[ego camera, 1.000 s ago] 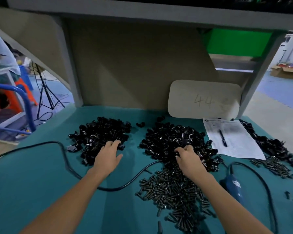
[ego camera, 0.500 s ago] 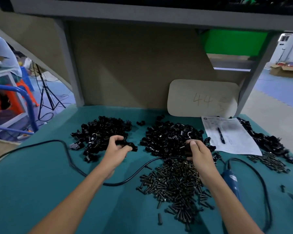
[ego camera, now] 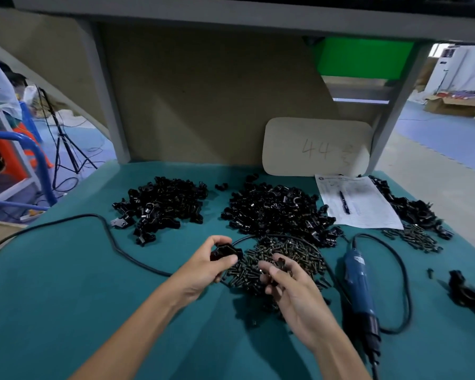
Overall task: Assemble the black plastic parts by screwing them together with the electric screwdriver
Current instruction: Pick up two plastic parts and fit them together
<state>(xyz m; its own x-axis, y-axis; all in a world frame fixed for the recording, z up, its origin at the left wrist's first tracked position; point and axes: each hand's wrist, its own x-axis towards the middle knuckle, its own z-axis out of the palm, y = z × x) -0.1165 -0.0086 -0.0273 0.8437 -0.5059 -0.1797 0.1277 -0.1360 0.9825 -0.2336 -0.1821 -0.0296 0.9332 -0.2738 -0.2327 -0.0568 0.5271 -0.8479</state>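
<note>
Seems to be pairing halves: pinches a black part [ego camera: 226,250] in the left hand [ego camera: 211,270], curls the right hand [ego camera: 294,289] round a smaller piece [ego camera: 281,263], above the screw pile [ego camera: 299,253]. Needs mating next, then a screw and the electric screwdriver [ego camera: 358,283], idle on the bench [ego camera: 66,283].

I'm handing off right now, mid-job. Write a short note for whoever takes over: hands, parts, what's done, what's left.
Left hand grips one black part.
Right hand pinches a second black part above the screw pile. The two parts are apart, not mated.
Electric screwdriver lies to the right of the right hand, untouched.
Stock sits behind the hands: left pile and middle pile.
Done: one part picked up in each hand.
Left: fit the parts together, take a screw, pick up the screwdriver and drive the screw.
</note>
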